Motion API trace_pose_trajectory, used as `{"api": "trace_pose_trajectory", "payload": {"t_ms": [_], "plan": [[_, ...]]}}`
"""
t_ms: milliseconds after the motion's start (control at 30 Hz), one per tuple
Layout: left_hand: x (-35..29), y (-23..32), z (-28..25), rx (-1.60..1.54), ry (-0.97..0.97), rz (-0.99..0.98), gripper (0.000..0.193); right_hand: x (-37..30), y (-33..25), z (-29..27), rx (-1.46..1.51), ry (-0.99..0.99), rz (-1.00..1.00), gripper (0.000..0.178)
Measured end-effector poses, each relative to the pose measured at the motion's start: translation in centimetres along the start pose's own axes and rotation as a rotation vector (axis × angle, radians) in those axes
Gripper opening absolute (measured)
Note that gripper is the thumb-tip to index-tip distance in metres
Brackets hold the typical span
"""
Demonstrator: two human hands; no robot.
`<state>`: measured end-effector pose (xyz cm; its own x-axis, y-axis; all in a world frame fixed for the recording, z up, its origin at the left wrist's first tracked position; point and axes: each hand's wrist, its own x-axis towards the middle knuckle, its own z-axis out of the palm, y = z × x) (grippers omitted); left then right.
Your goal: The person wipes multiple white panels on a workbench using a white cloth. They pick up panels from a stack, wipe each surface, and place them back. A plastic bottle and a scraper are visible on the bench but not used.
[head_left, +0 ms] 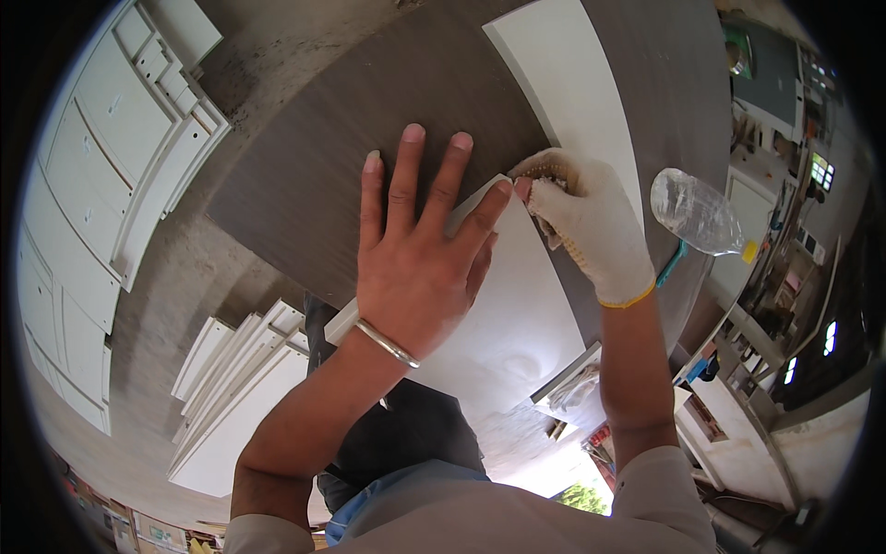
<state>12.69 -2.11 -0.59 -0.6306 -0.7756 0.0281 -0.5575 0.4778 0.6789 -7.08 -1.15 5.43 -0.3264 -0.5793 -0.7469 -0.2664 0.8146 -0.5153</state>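
My bare left hand (pixel 415 240), with a silver bracelet at the wrist, lies flat with fingers spread. Its palm is over a white panel (pixel 517 323), and three fingers reach onto the dark wood-grain board (pixel 314 138). The index fingertip presses near the panel's far corner. At that corner my right hand (pixel 586 212), in a white knit work glove with a yellow cuff edge, has its fingers curled in. A bare fingertip shows beyond the glove. Whatever the gloved fingers hold is mostly hidden. Just past it lies a second, narrow white panel (pixel 581 74).
A clear plastic bottle (pixel 697 212) with a yellow cap lies at the right, beside a teal tool (pixel 672 263). Stacked white panels (pixel 249 379) lean at the lower left. More white boards (pixel 101 157) are on the floor at the far left. Shelves and clutter fill the right side.
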Motion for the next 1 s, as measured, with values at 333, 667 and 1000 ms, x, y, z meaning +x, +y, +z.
{"api": "trace_pose_trajectory", "payload": {"t_ms": [333,667,1000], "plan": [[-0.1,-0.2,0.0,-0.087,0.015,-0.038,0.044,1.3,-3.7,-0.7,-0.44,-0.111,-0.091,0.021],[-0.2,-0.2,0.1,-0.119,0.03,-0.044,0.04,0.9,-3.6,0.0,-0.626,-0.083,-0.262,0.016],[-0.1,-0.2,-0.1,-0.118,0.011,-0.045,0.039,-0.1,-2.4,1.4,-0.893,0.094,-0.509,0.013]]}}
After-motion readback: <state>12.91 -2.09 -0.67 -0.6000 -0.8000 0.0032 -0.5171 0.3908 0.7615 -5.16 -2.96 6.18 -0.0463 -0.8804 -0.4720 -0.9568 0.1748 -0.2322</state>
